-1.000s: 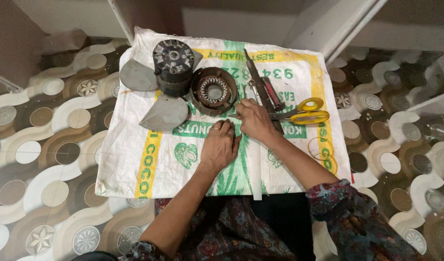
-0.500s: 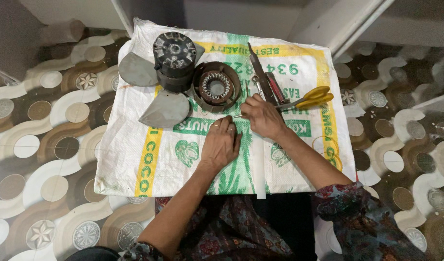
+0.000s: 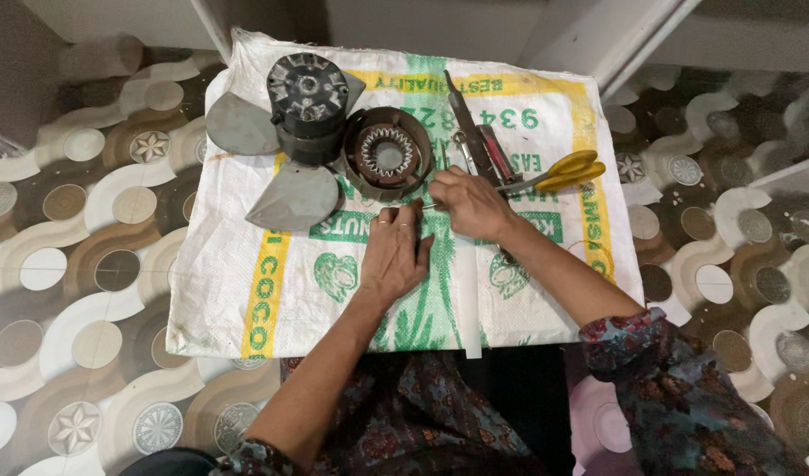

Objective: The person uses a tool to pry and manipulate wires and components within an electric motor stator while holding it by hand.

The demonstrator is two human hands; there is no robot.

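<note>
My left hand (image 3: 393, 257) lies palm down on a printed woven sack (image 3: 246, 291), fingers together, a ring on one finger. Its fingertips meet my right hand (image 3: 471, 204) just below a round dark stator ring with copper-coloured teeth (image 3: 385, 157). My right hand is closed, pinching a small thin pale piece (image 3: 431, 205) between the two hands. A long white strip (image 3: 471, 308) runs from under my right wrist to the sack's near edge. Whether my left fingers also grip the piece is hidden.
A dark fan motor housing (image 3: 308, 99) with grey blades (image 3: 294, 198) stands at the sack's far left. Yellow-handled scissors (image 3: 567, 170), a red-handled tool (image 3: 497, 154) and a long dark tool (image 3: 464, 115) lie right of the ring. Patterned floor tiles (image 3: 78, 264) surround the sack.
Both hands stay together at the sack's middle; my right hand has shifted slightly towards the stator ring. The view has moved a little.
</note>
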